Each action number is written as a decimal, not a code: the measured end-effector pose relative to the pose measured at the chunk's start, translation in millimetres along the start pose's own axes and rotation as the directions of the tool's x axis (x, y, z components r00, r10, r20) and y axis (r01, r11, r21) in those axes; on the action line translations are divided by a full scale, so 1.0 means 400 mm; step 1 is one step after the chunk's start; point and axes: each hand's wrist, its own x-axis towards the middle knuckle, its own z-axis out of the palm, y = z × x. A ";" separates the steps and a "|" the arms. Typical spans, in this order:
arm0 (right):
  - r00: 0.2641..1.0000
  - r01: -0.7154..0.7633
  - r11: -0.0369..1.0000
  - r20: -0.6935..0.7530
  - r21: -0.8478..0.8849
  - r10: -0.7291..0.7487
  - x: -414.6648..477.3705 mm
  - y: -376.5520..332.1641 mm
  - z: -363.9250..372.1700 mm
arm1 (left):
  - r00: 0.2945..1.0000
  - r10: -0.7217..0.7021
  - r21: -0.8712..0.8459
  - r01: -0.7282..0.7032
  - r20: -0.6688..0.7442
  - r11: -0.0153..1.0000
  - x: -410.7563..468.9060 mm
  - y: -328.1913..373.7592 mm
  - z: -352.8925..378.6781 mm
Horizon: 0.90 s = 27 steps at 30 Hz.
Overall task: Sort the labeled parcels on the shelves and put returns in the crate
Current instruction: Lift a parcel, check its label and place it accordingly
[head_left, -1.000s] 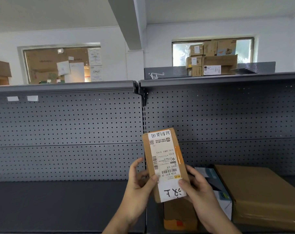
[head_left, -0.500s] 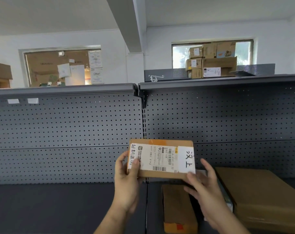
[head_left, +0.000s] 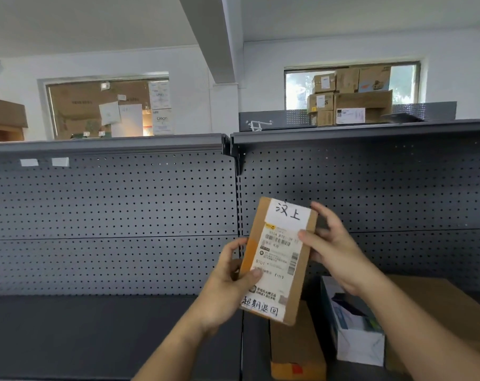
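The small labeled parcel (head_left: 278, 259) is held upright in the air, above the shelf (head_left: 96, 334) where its two bays meet. The left hand (head_left: 227, 287) grips its lower left edge, thumb on the front. The right hand (head_left: 335, 251) only steadies the right edge, with its thumb on the label and its fingers loosely spread. With so light a hold, the parcel could slip and fall onto the narrow cardboard box (head_left: 296, 345) at the shelf's front edge. A misread handwritten note could send it to the wrong place. No crate shows.
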 end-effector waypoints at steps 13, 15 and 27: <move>0.981 0.042 0.966 -0.194 0.254 0.008 -0.121 0.139 0.110 | 0.983 0.044 -0.233 -0.085 -0.176 0.969 -0.013 -0.035 0.070; 0.981 0.047 0.968 -0.196 0.247 0.003 -0.120 0.135 0.105 | 0.983 0.056 -0.230 -0.096 -0.174 0.969 -0.012 -0.033 0.072; 0.981 0.069 0.968 -0.191 0.242 -0.022 -0.114 0.141 0.100 | 0.985 0.067 -0.203 -0.099 -0.161 0.974 0.002 -0.039 0.068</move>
